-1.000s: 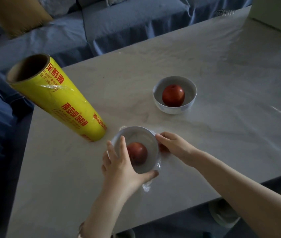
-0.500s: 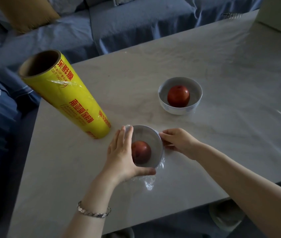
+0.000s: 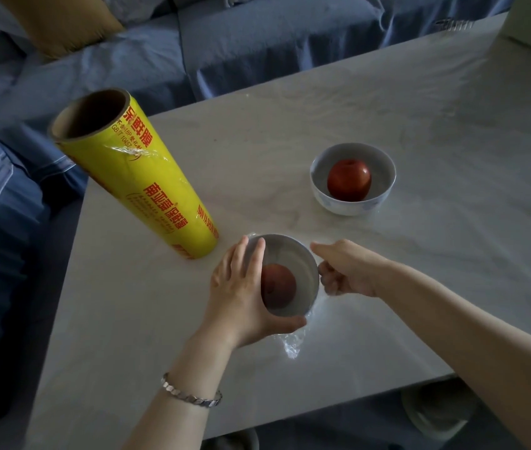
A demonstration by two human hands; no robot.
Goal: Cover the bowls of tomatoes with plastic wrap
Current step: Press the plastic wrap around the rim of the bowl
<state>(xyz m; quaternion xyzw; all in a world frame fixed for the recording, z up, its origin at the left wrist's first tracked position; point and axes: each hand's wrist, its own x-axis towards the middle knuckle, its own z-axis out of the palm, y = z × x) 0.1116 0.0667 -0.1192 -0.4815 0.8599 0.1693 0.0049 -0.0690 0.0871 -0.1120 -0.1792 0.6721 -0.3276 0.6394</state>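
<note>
Right hand [image 3: 345, 271] curled lower, pinching plastic wrap [image 3: 291, 345] | left hand [image 3: 241, 293] cups bowl [image 3: 304, 258]

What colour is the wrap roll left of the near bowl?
The roll is bright yellow with red lettering; the head view shows it best.

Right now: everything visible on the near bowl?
The near bowl is round, pale grey-white, ceramic-looking, upright on the table beside the yellow roll. One red tomato lies inside, hazy under plastic wrap that looks stretched over the mouth and bunches at the near side. The left hand cups its left rim; the right hand grips film at its right wall.
</note>
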